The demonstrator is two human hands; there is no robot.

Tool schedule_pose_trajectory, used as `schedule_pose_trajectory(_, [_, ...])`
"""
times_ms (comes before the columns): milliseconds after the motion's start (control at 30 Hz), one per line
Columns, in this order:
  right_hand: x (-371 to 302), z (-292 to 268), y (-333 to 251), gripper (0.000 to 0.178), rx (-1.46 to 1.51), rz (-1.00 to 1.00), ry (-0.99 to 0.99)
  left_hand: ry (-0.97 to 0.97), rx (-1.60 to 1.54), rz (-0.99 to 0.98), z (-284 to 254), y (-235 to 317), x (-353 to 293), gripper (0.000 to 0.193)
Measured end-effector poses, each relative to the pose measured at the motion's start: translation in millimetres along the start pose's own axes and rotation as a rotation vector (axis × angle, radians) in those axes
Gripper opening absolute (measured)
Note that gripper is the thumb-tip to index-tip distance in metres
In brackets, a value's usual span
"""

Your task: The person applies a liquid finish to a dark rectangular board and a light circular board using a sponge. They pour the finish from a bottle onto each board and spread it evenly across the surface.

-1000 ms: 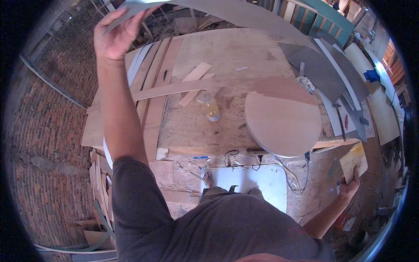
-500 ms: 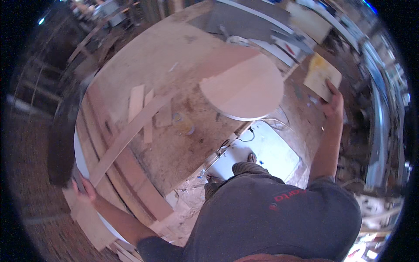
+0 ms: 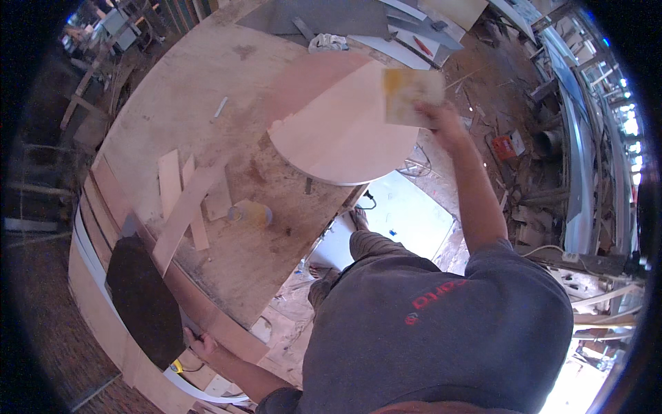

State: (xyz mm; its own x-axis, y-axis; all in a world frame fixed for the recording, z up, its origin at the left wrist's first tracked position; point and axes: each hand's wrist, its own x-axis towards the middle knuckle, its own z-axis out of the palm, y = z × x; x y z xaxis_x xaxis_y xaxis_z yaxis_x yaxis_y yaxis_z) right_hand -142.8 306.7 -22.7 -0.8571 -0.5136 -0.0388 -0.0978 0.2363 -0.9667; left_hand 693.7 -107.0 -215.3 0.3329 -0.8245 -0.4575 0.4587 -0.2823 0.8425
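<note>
My left hand [image 3: 200, 341] grips the edge of a dark brown, flat, angular sheet [image 3: 143, 300], tilted over the left side of the worktable. My right hand [image 3: 445, 123] is closed on one edge of a pale square piece of board [image 3: 411, 103] with a yellow stain, somewhat blurred. That piece hangs above the right part of a round wooden panel [image 3: 345, 134]; I cannot tell whether they touch. The panel's far left part is darker and redder, and its near rim overhangs the table edge.
On the worktable [image 3: 269, 293] lie several thin wood strips [image 3: 183, 214] and a clear yellowish container [image 3: 249, 215]. A crumpled white cloth [image 3: 328, 43] and grey sheets [image 3: 276, 17] are at the far side. Scraps and an orange box [image 3: 508, 145] litter the floor at right.
My right hand has brought the pale board leftward over the round panel. The dark sheet has turned from nearly edge-on to show its broad face, my left hand still on it. The view has shifted.
</note>
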Motion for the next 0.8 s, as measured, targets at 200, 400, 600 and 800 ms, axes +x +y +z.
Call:
schedule_pose_trajectory(200, [80.2,133.5,6.0,0.030,-1.135,-0.503,-0.127,0.054,-0.085,0.001,-8.5,-0.2,-78.3,0.022])
schedule_pose_trajectory(400, [82.5,129.4,14.1,0.024,-1.133,-0.531,-0.364,0.122,0.836,0.303,114.1,-103.0,-281.6,0.016])
schedule_pose_trajectory(600, [152.9,127.3,21.9,0.021,-1.195,-0.347,-0.277,-0.595,0.933,0.023,268.7,-208.8,-401.9,0.020])
schedule_pose_trajectory(800, [124.0,157.5,13.2,0.018,-1.220,-0.348,-0.361,-0.810,0.757,-0.254,331.0,-265.8,-412.2,0.042])
